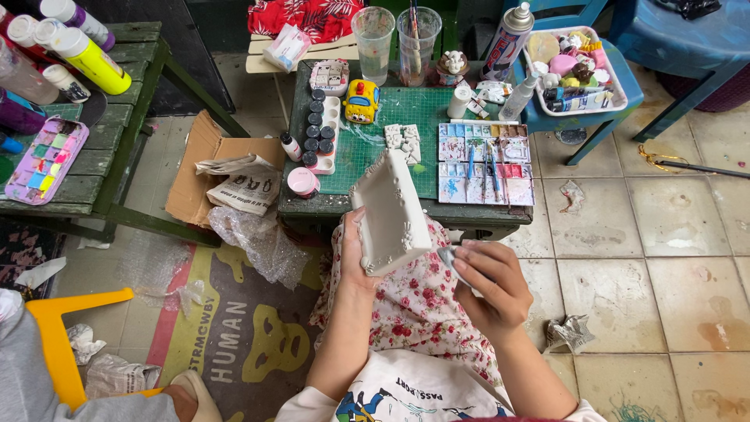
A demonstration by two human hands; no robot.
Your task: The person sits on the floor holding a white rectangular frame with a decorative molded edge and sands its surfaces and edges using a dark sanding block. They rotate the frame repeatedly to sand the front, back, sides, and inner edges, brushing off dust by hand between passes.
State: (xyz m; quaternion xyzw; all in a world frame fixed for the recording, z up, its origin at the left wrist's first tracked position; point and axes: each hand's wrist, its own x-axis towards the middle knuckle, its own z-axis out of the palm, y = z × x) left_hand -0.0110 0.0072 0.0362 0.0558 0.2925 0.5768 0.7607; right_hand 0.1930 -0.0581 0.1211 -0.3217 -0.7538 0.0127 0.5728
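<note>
While the left hand [353, 252] is propping a white rectangular ceramic piece [390, 212] upright over the lap, its grip is clasping the lower edge, seemingly to expose the face. The right hand [488, 283] is pinching a small grey-white object [450, 258] beside it, just below the desk [391, 117] bearing the paint palette [486, 162].

Left hand [353, 252] grips white clay box [391, 212]; right hand [491, 283] pinches small grey piece [448, 256].

Paint pots [316, 129] and palette [486, 163] crowd the green mat [426, 109], its centre seemingly free.
</note>
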